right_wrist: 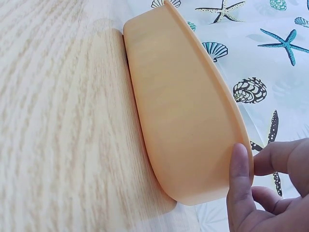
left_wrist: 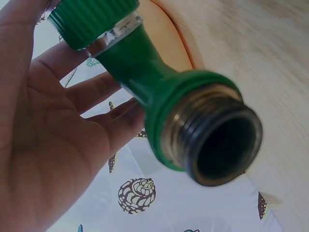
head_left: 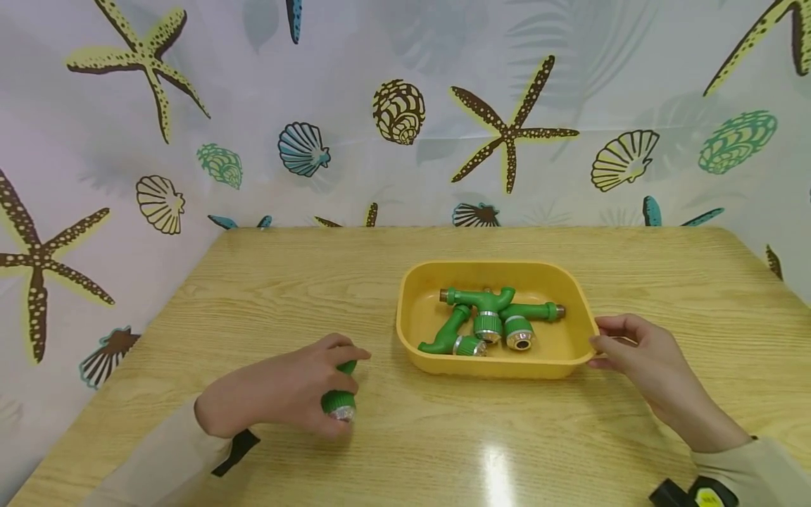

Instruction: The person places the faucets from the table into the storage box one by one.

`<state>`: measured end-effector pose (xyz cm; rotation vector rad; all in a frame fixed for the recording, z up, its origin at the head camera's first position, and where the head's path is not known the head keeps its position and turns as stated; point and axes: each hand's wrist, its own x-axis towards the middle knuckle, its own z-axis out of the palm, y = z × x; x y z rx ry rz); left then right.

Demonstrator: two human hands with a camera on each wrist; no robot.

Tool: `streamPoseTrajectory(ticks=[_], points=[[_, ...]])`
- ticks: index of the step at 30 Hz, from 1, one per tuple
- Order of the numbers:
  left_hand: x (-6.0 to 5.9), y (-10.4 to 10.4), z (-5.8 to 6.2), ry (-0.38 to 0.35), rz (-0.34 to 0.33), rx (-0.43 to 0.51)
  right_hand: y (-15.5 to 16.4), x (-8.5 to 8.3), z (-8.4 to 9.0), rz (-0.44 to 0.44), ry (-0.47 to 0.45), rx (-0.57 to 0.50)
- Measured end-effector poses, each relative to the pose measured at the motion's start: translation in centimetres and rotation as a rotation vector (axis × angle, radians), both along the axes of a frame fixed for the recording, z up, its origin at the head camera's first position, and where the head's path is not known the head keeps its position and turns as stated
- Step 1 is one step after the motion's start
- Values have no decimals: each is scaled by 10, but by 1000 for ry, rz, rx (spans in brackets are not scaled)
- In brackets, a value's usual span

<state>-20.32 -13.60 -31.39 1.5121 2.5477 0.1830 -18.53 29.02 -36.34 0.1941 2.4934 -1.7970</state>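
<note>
Two hands busy: left hand grips green hose fitting, right hand pinches tray rim (steadying); lift fitting w/ firm grip.

We see only the near threaded end of the green hose fitting in the head view; the left hand covers the rest. In the left wrist view the fitting's far collar runs off the top edge and its threaded mouth is blurred. The right hand is cut by the frame's right and bottom edges at the yellow tray. The tray's contents are hidden there behind its wall.
</note>
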Motion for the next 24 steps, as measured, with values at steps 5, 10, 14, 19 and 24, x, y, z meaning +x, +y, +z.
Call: streamPoseTrajectory(ticks=[5,10,14,19,24], points=[[-2,0,4,-28,27,7,2,0,-1,6,5,-6],[-3,0,6,-13,17,37,1,0,0,-1,8,-1],[-4,-1,6,5,5,50,1,0,0,-3,7,1],[-7,0,7,26,-13,62,0,-1,0,2,15,-7],[-11,0,9,56,-20,78,0,-1,0,3,13,-14]])
